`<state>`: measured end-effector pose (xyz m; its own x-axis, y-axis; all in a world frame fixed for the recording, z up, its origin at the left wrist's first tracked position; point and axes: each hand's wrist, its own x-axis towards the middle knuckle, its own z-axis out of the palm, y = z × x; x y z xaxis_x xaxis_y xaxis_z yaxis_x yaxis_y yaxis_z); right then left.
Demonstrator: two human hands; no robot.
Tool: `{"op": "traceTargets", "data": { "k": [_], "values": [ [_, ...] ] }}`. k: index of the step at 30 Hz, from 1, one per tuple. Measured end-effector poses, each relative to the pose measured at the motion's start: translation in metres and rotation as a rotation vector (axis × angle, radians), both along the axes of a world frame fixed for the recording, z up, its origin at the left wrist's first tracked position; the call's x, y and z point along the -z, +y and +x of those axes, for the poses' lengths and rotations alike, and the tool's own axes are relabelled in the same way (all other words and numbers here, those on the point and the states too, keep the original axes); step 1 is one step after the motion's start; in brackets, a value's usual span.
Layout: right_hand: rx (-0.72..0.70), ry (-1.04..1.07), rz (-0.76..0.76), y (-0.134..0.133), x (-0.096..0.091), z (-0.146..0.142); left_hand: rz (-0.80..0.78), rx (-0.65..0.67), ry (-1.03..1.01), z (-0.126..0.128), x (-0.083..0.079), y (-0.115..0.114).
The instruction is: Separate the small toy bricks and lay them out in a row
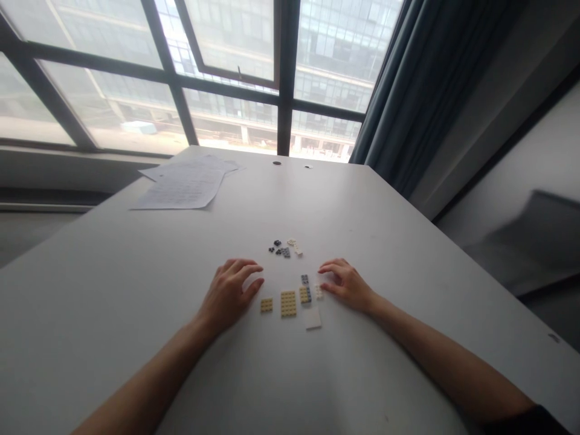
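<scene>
My left hand [233,290] rests on the table with thumb and fingers apart, holding nothing. Just right of its thumb lies a small tan building plate [266,305]. A larger tan plate [288,304] is beside that one. Further right are a tan plate piece [303,295] with a blue piece [309,294] against it, a grey plate [304,279] and a smooth white tile [312,318]. My right hand [345,284] lies with its fingers apart, its thumb tip close to a white studded plate [319,292]; I cannot tell whether they touch.
Beyond the hands sit small black pieces [277,243], a grey studded piece [286,252] and white pieces [296,248]. Printed papers [181,184] overlap at the far left of the white table [362,229]. Windows stand behind it, with a dark curtain [399,103] at the right.
</scene>
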<state>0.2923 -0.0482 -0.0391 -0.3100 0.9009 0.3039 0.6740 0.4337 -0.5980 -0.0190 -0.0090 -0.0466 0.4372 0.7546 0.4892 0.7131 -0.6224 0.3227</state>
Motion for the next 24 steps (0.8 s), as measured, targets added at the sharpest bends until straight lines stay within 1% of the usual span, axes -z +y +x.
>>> {"op": "traceTargets", "data": {
  "k": [3,6,10,14,18,24],
  "values": [
    [0.036,-0.047,0.021,0.022,-0.003,0.003,-0.009,-0.003,0.003,0.000,0.001,0.000],
    [0.071,-0.078,0.008,0.050,-0.009,-0.005,-0.010,-0.004,0.012,0.000,0.000,-0.001],
    [0.135,-0.083,-0.129,0.084,-0.017,-0.027,-0.006,0.005,0.021,0.001,-0.002,-0.002],
    [0.108,-0.134,-0.274,0.109,-0.024,-0.040,0.001,0.016,0.019,0.001,-0.002,-0.003],
    [0.120,-0.209,-0.366,0.119,-0.033,-0.047,0.002,0.024,0.016,0.000,-0.002,-0.004],
    [0.168,-0.314,-0.369,0.112,-0.038,-0.067,-0.001,0.024,0.021,0.001,-0.004,-0.005]
  ]
}}
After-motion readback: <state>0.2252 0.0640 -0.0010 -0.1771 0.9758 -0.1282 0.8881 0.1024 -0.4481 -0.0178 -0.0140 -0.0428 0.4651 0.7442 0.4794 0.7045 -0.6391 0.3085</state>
